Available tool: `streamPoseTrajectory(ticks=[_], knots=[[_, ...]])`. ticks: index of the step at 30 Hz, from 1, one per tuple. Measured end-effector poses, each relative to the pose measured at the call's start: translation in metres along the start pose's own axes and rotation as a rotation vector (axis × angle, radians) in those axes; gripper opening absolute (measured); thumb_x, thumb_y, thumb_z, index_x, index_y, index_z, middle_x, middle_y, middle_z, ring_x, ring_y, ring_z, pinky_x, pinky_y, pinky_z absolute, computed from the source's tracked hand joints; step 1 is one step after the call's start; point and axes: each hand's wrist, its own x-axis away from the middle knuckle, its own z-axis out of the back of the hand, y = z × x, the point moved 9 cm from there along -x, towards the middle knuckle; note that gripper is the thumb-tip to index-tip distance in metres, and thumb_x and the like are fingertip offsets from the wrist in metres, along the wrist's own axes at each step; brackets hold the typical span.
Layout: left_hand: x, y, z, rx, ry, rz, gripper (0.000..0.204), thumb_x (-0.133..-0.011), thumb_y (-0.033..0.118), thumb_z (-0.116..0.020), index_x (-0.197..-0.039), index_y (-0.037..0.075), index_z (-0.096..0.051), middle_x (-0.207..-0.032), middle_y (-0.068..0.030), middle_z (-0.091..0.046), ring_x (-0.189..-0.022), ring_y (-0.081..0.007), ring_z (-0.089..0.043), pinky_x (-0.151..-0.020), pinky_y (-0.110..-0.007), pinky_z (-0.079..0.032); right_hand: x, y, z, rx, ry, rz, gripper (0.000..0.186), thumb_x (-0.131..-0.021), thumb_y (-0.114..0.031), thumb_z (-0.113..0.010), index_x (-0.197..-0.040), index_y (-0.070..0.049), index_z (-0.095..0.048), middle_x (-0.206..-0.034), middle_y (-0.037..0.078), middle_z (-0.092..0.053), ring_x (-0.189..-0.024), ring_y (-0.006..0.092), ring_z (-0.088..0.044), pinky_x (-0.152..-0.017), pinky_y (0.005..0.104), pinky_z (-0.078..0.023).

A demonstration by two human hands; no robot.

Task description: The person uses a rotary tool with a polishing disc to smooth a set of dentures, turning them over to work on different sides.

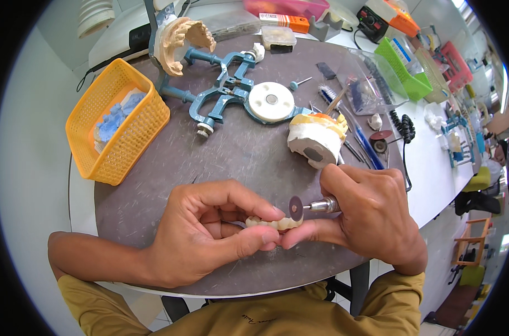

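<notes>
Between thumb and fingers, my left hand (pixel 209 232) pinches a cream-coloured dental bridge (pixel 274 223), a curved row of several teeth. My right hand (pixel 369 210) is closed round a dental handpiece (pixel 324 205), whose metal nose points left. A thin dark cutting disc (pixel 296 208) is mounted on its tip, at the right end of the bridge; whether it touches the teeth I cannot tell. My right thumb is stretched toward my left fingertips, just below the bridge. Beyond my right hand lies a white plaster dental model (pixel 312 143) with yellowish teeth.
A blue dental articulator (pixel 223 89) with a white round plate (pixel 271 102) stands open farther back, carrying a beige jaw model (pixel 179 45). At left is a yellow basket (pixel 120 151) with blue-and-white pieces. Brushes, a blue pen-like tool (pixel 369 147) and a clear box (pixel 372 81) lie right.
</notes>
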Motion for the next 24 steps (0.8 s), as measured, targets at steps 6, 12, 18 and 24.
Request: streamPoseTrajectory(ticks=[6, 12, 18, 24], knots=[[-0.0002, 0.0014, -0.0003, -0.015, -0.006, -0.028, 0.018, -0.084, -0.003, -0.065, -0.102, -0.005, -0.061, -0.098, -0.0139, -0.065, -0.090, -0.0169, -0.066, -0.080, -0.026, -0.056, 0.0006, 0.0014, -0.0031, 0.001, -0.030, -0.017, 0.063, -0.054, -0.062, -0.075, -0.064, -0.005, -0.047, -0.052, 0.005, -0.050, -0.043, 0.0209, -0.053, -0.040, 0.0312, -0.040], [-0.0001, 0.0017, -0.0004, -0.015, -0.006, -0.027, 0.018, -0.084, -0.002, -0.066, -0.102, -0.005, -0.062, -0.098, -0.0139, -0.065, -0.090, -0.0164, -0.066, -0.080, -0.025, -0.055, 0.0007, 0.0010, -0.0039, 0.013, -0.034, -0.018, 0.064, -0.054, -0.062, -0.074, -0.064, -0.005, -0.047, -0.052, 0.004, -0.050, -0.042, 0.0207, -0.053, -0.040, 0.0308, -0.039], [-0.0001, 0.0018, -0.0003, -0.019, -0.007, -0.028, 0.019, -0.084, -0.001, -0.066, -0.102, -0.005, -0.062, -0.099, -0.0139, -0.065, -0.089, -0.0162, -0.066, -0.080, -0.025, -0.055, -0.0002, 0.0001, -0.0034, 0.014, -0.032, -0.009, 0.063, -0.055, -0.062, -0.073, -0.063, -0.006, -0.046, -0.051, 0.004, -0.049, -0.042, 0.0204, -0.053, -0.040, 0.0306, -0.039], [-0.0001, 0.0008, 0.0004, -0.019, -0.011, -0.027, 0.019, -0.084, 0.000, -0.067, -0.102, -0.005, -0.062, -0.099, -0.0142, -0.065, -0.090, -0.0164, -0.066, -0.080, -0.026, -0.055, -0.0003, -0.0001, -0.0037, 0.020, -0.030, -0.003, 0.063, -0.055, -0.062, -0.073, -0.062, -0.006, -0.046, -0.050, 0.004, -0.048, -0.041, 0.0204, -0.052, -0.039, 0.0306, -0.039]])
